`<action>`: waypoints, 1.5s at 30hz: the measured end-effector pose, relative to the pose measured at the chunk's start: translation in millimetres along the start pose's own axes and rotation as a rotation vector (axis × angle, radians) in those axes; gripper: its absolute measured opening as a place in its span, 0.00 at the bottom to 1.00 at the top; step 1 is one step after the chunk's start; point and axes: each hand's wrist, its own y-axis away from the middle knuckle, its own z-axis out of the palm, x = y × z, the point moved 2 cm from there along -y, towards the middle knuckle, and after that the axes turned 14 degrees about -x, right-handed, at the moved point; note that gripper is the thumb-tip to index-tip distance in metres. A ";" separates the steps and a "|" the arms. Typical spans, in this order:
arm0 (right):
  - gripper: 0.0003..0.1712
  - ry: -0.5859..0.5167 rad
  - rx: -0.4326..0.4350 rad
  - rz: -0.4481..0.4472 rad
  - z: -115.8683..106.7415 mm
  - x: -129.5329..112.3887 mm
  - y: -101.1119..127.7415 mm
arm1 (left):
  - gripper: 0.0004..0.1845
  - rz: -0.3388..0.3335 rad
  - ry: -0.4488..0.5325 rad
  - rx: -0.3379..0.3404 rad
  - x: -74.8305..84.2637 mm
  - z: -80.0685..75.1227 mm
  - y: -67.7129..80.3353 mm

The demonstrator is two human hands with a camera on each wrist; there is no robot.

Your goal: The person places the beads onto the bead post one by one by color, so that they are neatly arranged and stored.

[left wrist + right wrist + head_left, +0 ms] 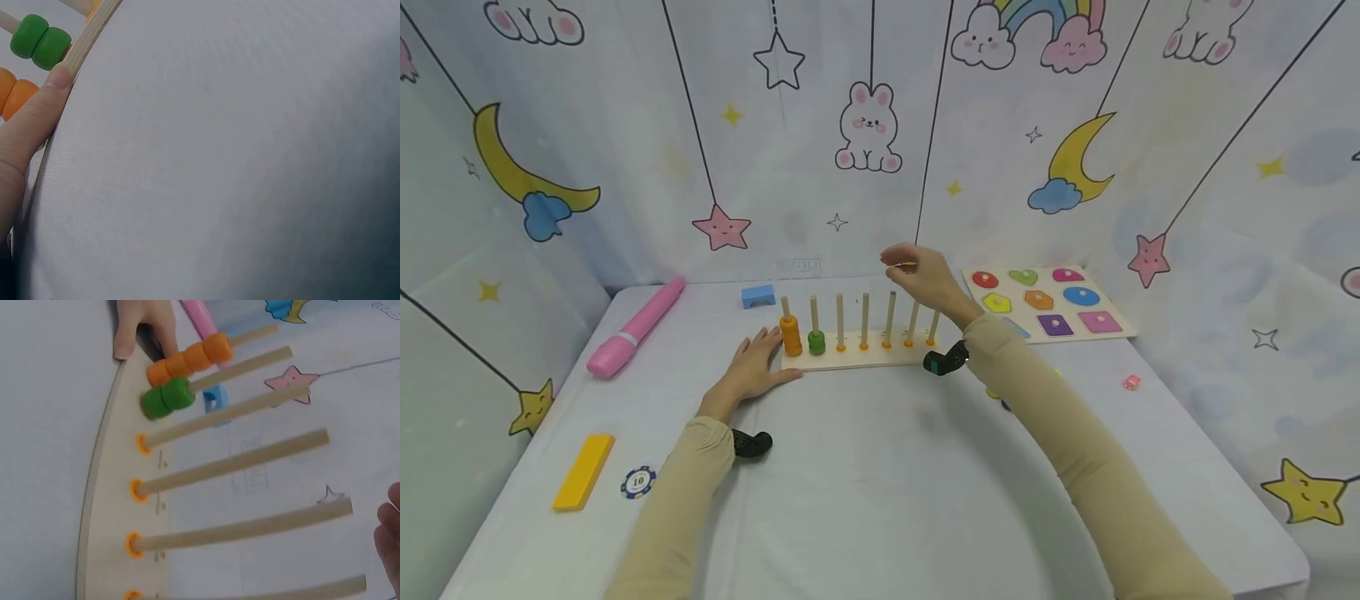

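Pegboard (872, 359) on the worktop (850, 483). Left hand (748, 367), fingers spread, touches its left end, apparently steadying it. Right hand (927, 277), fingers bent, any pinch unclear, hovers over its right half; next likely calls for clearing the pegs (865, 321).

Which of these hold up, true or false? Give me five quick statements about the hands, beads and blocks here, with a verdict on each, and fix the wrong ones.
1. The left hand touches the peg board. True.
2. The orange beads sit on the leftmost peg in the head view. True.
3. Three green beads sit on the next peg. False: there are two green beads.
4. The right hand lies flat on the table. False: the right hand is raised, near the tops of the pegs.
5. The yellow block lies near the round chip. True.
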 end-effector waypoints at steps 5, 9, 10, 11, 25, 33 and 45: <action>0.14 -0.065 0.089 0.016 -24.0 25.2 22.3 | 0.50 0.019 -0.005 0.011 1.3 -0.1 0.3; 0.16 -0.030 0.087 0.085 -40.2 46.3 48.5 | 0.50 0.024 -0.007 0.013 2.4 -1.2 1.0; 0.16 -0.019 0.078 0.112 -43.4 52.3 56.1 | 0.50 0.023 -0.006 0.011 2.4 -1.7 1.3; 0.17 -0.011 0.073 0.140 -46.1 59.1 63.7 | 0.50 0.021 -0.006 0.008 2.3 -2.0 1.7; 0.18 0.052 0.014 0.425 -61.0 148.3 179.0 | 0.50 0.021 0.003 -0.004 3.5 -3.7 4.4; 0.18 0.071 -0.033 0.493 -63.6 160.7 218.6 | 0.51 0.016 0.010 -0.011 2.5 -3.5 5.6; 0.18 0.115 -0.132 0.478 -62.3 167.2 231.6 | 0.51 0.027 0.034 0.009 1.0 -3.6 7.4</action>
